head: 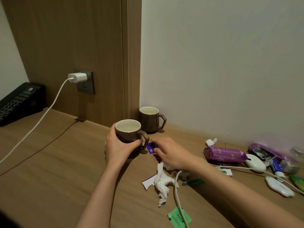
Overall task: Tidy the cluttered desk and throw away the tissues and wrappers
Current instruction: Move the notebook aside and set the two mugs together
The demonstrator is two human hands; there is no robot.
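Observation:
My left hand (118,145) grips a brown mug (129,131) with a cream inside, upright near the middle of the wooden desk (57,170). My right hand (171,153) pinches a small purple wrapper (151,148) just right of that mug's handle. A second brown mug (150,119) stands behind, against the wall corner. A crumpled white tissue (162,183) lies below my right wrist on a torn purple-and-white wrapper (148,181). A green packet (178,217) lies near the front edge.
A purple snack pack (223,155), an opened foil wrapper (261,152), a white mouse (255,162), a tube (277,169), a white clip-shaped device (279,186) and a white cable (178,195) crowd the right. A black phone (18,102) sits far left; a charger (77,77) with its cable hangs from the socket.

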